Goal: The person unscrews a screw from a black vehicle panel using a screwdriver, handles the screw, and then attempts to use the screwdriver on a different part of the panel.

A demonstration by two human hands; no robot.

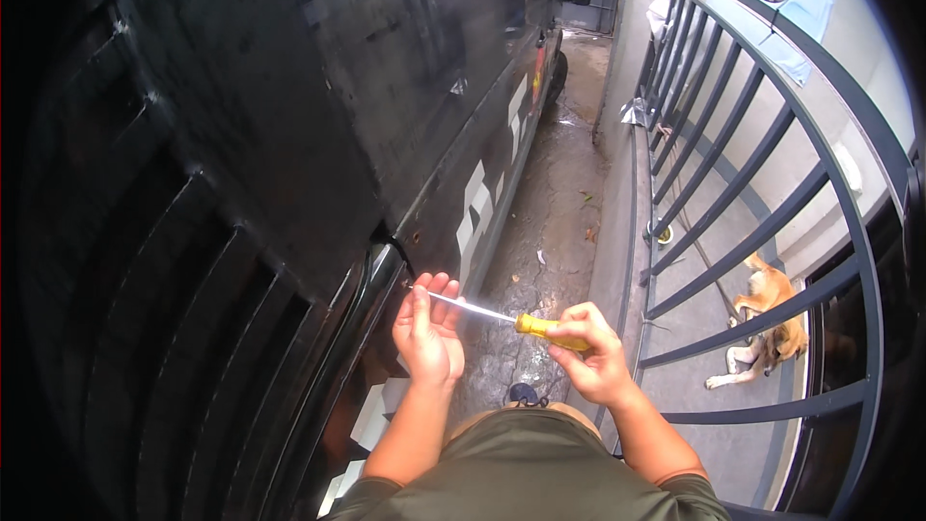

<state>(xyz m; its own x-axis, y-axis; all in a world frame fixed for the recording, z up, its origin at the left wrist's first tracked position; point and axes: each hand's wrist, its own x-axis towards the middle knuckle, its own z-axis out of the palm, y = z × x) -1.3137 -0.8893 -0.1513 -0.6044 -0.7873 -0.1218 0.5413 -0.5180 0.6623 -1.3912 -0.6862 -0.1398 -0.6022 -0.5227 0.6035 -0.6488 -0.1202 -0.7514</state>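
Note:
My right hand [594,351] is wrapped round the yellow handle of a screwdriver [540,326]. Its long metal shaft slopes up and left, and its tip meets the rear corner edge of a dark vehicle [318,106], where a fastener is too small to make out. Palm up, my left hand [431,333] steadies the shaft near the tip, the thumb over it and the fingers fairly straight behind.
A narrow wet concrete passage [550,203] runs ahead beside the vehicle. To the right, a grey metal railing [733,125] tops a low wall. Behind its bars a tan and white dog [767,304] lies on the raised floor, with a small bowl [662,232] farther off.

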